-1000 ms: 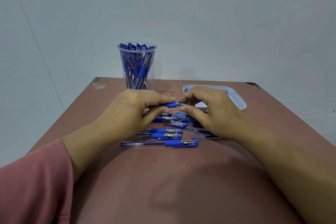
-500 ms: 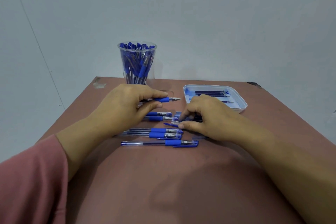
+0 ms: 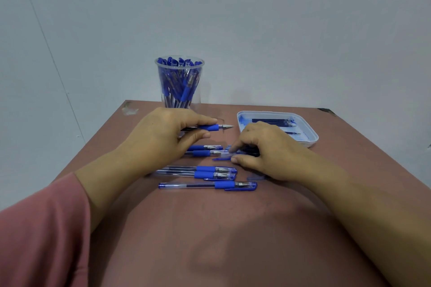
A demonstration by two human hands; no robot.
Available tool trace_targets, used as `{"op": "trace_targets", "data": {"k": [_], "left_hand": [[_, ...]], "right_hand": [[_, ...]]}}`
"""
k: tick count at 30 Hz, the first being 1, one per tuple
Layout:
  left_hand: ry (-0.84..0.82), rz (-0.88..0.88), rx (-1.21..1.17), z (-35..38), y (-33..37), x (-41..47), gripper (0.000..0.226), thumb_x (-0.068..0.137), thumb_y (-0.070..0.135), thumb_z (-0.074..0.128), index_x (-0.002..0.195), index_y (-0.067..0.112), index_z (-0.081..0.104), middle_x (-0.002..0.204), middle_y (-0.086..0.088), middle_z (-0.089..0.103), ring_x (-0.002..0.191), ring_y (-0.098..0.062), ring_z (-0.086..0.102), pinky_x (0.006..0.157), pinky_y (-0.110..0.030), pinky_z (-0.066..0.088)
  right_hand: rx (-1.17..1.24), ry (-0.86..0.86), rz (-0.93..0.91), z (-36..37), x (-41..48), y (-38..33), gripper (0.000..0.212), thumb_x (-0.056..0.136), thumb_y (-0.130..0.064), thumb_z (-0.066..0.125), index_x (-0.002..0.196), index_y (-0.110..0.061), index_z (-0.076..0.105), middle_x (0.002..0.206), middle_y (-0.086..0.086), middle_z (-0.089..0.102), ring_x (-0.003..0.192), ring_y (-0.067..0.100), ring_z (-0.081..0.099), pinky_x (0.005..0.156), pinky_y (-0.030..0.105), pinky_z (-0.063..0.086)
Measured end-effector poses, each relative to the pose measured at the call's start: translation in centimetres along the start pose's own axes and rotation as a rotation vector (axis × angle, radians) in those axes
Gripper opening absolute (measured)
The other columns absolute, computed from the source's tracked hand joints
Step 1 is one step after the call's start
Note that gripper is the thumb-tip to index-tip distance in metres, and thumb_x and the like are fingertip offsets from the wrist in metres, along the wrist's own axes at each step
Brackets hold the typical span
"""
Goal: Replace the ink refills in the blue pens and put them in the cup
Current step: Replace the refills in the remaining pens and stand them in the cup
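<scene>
My left hand (image 3: 163, 137) grips an uncapped blue pen (image 3: 211, 127) above the table, its metal tip pointing right. My right hand (image 3: 268, 149) rests low on the table, thumb and forefinger pinched on a loose pen cap (image 3: 220, 158) among the pens. Two pens (image 3: 205, 147) lie under my hands, two capped pens (image 3: 205, 171) lie nearer, and one capped pen (image 3: 210, 185) is nearest me. The clear cup (image 3: 179, 84), full of blue pens, stands at the back left. Dark refills (image 3: 270, 121) lie in the white tray (image 3: 312, 140) behind my right hand.
The brown table (image 3: 210, 240) stands against a pale wall. Its left edge runs close beside my left forearm. Another loose cap (image 3: 255, 177) lies under my right wrist. The rest of what my right palm covers is hidden.
My right hand has left the held pen's tip and dropped to the table onto a loose cap. My left hand has drawn the pen slightly back and left.
</scene>
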State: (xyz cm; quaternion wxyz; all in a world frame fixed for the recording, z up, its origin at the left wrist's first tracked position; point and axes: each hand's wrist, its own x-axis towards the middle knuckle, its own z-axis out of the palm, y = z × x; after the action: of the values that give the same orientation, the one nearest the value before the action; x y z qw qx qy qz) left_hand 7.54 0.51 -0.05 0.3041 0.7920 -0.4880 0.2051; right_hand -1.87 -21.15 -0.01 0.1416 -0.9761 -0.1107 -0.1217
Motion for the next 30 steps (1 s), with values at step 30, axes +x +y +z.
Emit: {"op": "trace_targets", "data": {"k": [30], "left_hand": [[-0.020, 0.054, -0.025, 0.6, 0.5, -0.3, 0.029, 0.087, 0.026, 0.070, 0.115, 0.032, 0.069, 0.094, 0.035, 0.060, 0.086, 0.015, 0.058, 0.074, -0.005, 0.043]], "right_hand": [[0.191, 0.253, -0.043, -2.0, -1.3, 0.6, 0.013, 0.084, -0.027, 0.071, 0.088, -0.038, 0.066, 0.083, -0.025, 0.064, 0.085, -0.001, 0.060, 0.077, 0.010, 0.043]]}}
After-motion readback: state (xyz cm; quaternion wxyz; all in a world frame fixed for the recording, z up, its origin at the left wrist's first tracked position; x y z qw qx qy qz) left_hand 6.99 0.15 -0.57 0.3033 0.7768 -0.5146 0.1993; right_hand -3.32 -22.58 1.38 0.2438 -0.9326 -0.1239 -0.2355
